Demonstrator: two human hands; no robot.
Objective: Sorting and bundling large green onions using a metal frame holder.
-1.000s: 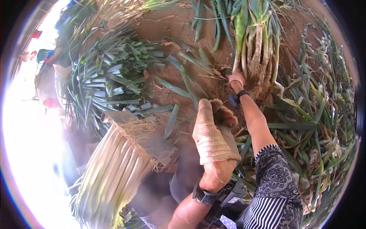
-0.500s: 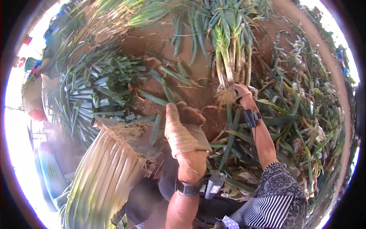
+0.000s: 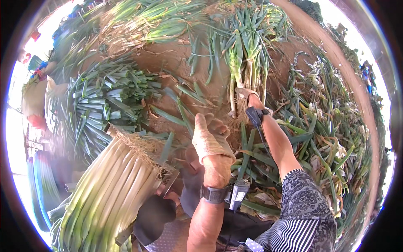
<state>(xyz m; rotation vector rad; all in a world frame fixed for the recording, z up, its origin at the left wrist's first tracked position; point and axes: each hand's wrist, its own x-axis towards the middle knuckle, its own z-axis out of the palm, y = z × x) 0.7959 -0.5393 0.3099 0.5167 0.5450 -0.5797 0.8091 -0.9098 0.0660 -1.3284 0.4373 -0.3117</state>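
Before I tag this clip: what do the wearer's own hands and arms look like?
Left hand: pale beige glove; dark wristband, grey-and-black box beside it. No sleeve shows on that forearm. Right hand: too small to tell its covering; dark box at the wrist, thin black cable. Right sleeve: black-and-grey paisley, plus black-and-white stripes.

Bright daylight shows the held leeks [image 3: 250, 50] clearly. The left edge burns out to white, glare whitens upper right, haze softens lower left; the brown strip [image 3: 333, 48] bows near the black rim.
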